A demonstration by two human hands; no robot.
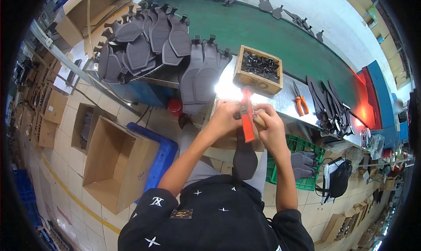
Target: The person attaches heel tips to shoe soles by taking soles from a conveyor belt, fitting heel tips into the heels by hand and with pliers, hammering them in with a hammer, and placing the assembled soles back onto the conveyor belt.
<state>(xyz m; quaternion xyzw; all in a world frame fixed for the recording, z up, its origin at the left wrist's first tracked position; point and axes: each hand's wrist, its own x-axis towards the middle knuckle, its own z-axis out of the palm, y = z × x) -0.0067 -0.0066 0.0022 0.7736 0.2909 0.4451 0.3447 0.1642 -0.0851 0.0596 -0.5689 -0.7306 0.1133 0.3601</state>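
Note:
My left hand (226, 117) is closed at the upper end of a dark grey, sole-shaped piece (244, 159), which hangs down toward my lap. My right hand (272, 129) wraps round a short wooden handle (262, 119); the working end of that tool cannot be made out. Between the two hands stands a bright red bar-shaped tool (247, 126) with a dark metal part, in front of the piece's upper end. Whether either hand grips this red tool is hard to see. Just beyond my hands sits a wooden box (258, 87) of small black clips (261, 66).
Grey sole-shaped pieces (164, 31) are heaped at the left on the metal bench. Orange-handled pliers (301, 104) and dark strips (329, 104) lie at the right. A green belt (219, 18) runs behind. Cardboard box (116, 163), blue pallet (162, 150) and green crate (309, 183) stand below.

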